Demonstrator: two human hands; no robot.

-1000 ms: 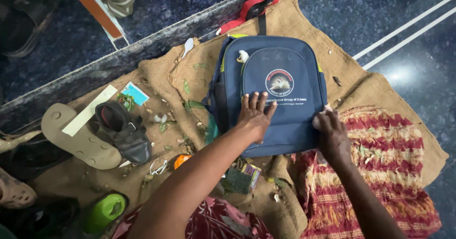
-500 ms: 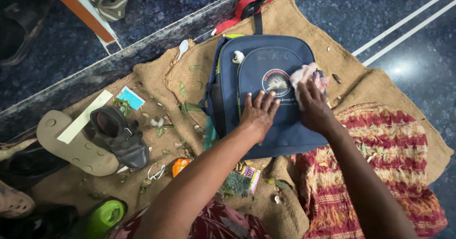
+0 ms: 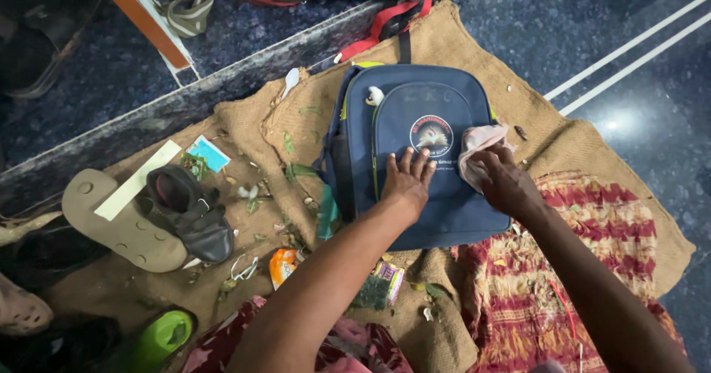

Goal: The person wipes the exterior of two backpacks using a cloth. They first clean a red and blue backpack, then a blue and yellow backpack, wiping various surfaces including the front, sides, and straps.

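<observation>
My right hand [image 3: 502, 182] is bunched around a pale pink cloth [image 3: 478, 145], fingers curled and pinching it against the front of a navy blue backpack [image 3: 415, 195]. My left hand [image 3: 406, 182] lies flat on the same front panel, fingers spread, just beside the right and just below the round emblem [image 3: 432, 136] on the pocket. The backpack lies on its back on a brown burlap mat [image 3: 459, 43] spread over the dark polished floor [image 3: 637, 106]; a small white tag [image 3: 375, 95] rests near its top. To the right of the backpack, touching its lower edge, lies a red and cream striped woven cloth [image 3: 600, 232]. To the left on the mat: scattered green leaf scraps [image 3: 296, 171], a white plastic spoon [image 3: 289, 81], a small light blue card [image 3: 208, 153], a black shoe [image 3: 189, 214] resting on a tan sandal [image 3: 111, 225], and a cream paper strip [image 3: 137, 190]. Nearer me lie an orange wrapper [image 3: 283, 264], a small printed packet [image 3: 380, 284] and a green sandal [image 3: 164, 337]. Beyond the mat's top edge, red straps [image 3: 378, 28] of another bag lie across the stone ledge [image 3: 222, 95].
</observation>
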